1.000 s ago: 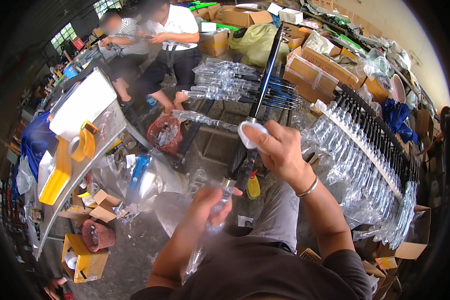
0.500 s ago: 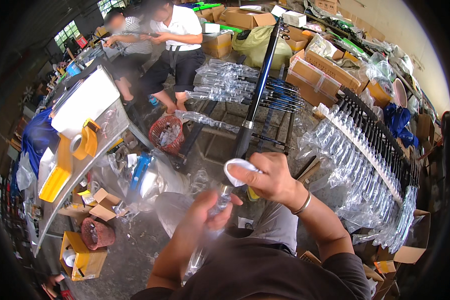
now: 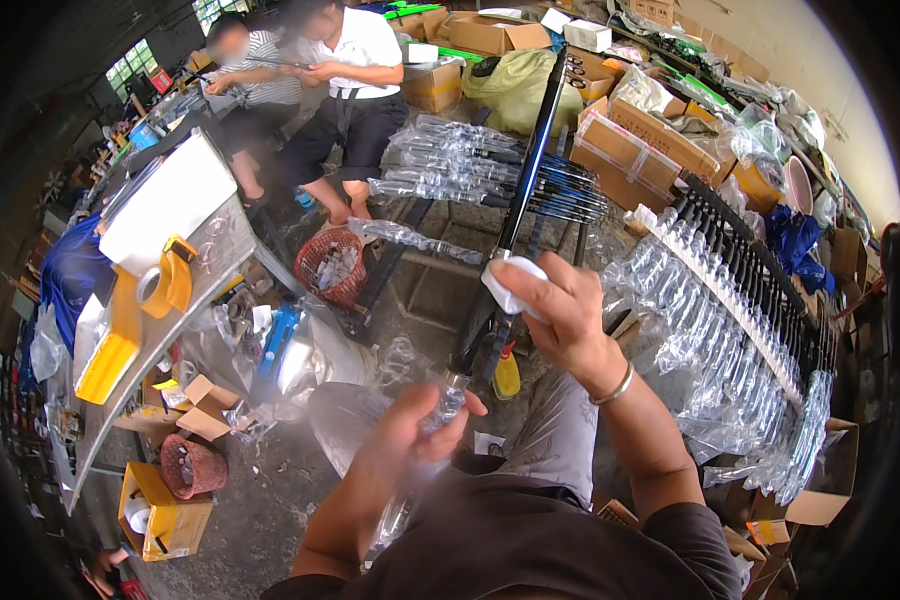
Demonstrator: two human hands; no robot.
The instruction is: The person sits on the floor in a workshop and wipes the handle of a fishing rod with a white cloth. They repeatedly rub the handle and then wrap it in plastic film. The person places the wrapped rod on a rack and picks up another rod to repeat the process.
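Note:
A telescopic fishing rod [image 3: 534,150], black with a blue sheen and ring guides near its top, slants up and away from my lap. My left hand [image 3: 422,422] is closed round its lower handle, which is wrapped in clear plastic. Higher up, my right hand [image 3: 573,318] presses a folded white cloth [image 3: 510,290] against the rod, thumb and fingers pinching it. The cloth covers part of the rod there. Behind the rod, several plastic-sleeved rods [image 3: 450,160] lie across a metal rack [image 3: 425,258].
At right, a row of rods with plastic-wrapped handles [image 3: 710,350] leans on a white notched rail [image 3: 735,310]. A yellow bottle [image 3: 507,376] stands beyond my knees. Left are a red basket [image 3: 315,262] and a table with tape rolls [image 3: 155,290]. Two people [image 3: 370,60] work at the back.
My right hand and the white cloth have slid up and away along the rod, uncovering the section just above my left hand. My left hand stays on the handle.

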